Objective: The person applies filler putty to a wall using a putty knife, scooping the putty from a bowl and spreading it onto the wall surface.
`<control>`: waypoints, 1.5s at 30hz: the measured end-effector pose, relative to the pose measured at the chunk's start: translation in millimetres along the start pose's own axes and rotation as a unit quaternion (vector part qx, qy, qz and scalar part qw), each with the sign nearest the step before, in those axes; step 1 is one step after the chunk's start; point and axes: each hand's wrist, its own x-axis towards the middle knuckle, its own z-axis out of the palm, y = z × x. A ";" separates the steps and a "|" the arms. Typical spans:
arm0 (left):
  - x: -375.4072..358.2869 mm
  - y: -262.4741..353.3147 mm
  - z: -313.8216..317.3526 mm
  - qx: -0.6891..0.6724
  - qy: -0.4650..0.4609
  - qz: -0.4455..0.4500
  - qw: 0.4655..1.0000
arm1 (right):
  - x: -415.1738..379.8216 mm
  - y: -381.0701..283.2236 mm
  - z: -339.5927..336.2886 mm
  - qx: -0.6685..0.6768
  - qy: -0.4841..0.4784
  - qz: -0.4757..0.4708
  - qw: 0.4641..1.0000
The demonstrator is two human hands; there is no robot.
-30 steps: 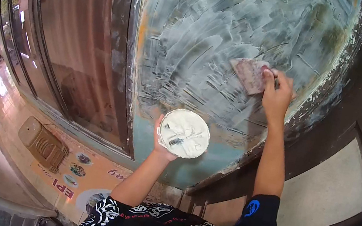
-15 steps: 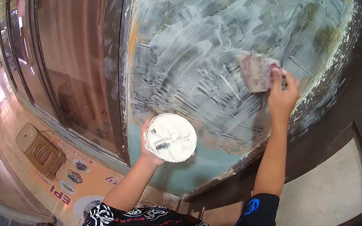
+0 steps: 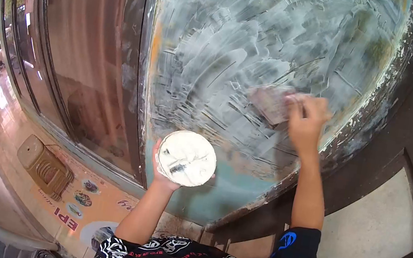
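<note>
My left hand (image 3: 166,177) holds a round container of white paste (image 3: 187,158) from below, in front of the wall's lower part. Dark marks show in the paste's surface. The fingers of my right hand (image 3: 306,121) are closed on a flat, smeared scraper (image 3: 270,104), which lies against the wall (image 3: 221,38) or very near it. Whitish, streaky smears cover the grey-green wall, with orange-brown patches along its edges. Below the smears a strip of plain green shows.
A dark-framed window (image 3: 86,49) with a curtain behind it is on the left. A brown plastic stool (image 3: 47,168) stands at lower left beside a printed banner (image 3: 100,207) on the floor. Dark wooden framing with pale panels (image 3: 374,222) is on the right.
My right hand and the scraper have moved down and left across the wall, and the scraper has tilted. The container in my left hand sits slightly further left in view.
</note>
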 end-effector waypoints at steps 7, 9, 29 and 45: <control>-5.9 1.5 10.9 0.008 -0.046 -0.010 0.999 | 55.7 27.9 -39.5 -0.071 0.125 0.048 0.988; -6.7 2.8 11.1 0.009 -0.029 0.000 1.000 | 49.6 34.1 -47.6 -0.038 0.142 0.073 0.986; -12.5 6.4 14.9 0.001 -0.037 0.011 0.999 | -44.0 1.9 8.3 0.005 -0.045 -0.031 0.999; -19.0 6.1 -2.5 -0.014 -0.042 0.023 0.999 | -57.3 -7.4 23.9 -0.013 -0.088 -0.062 0.994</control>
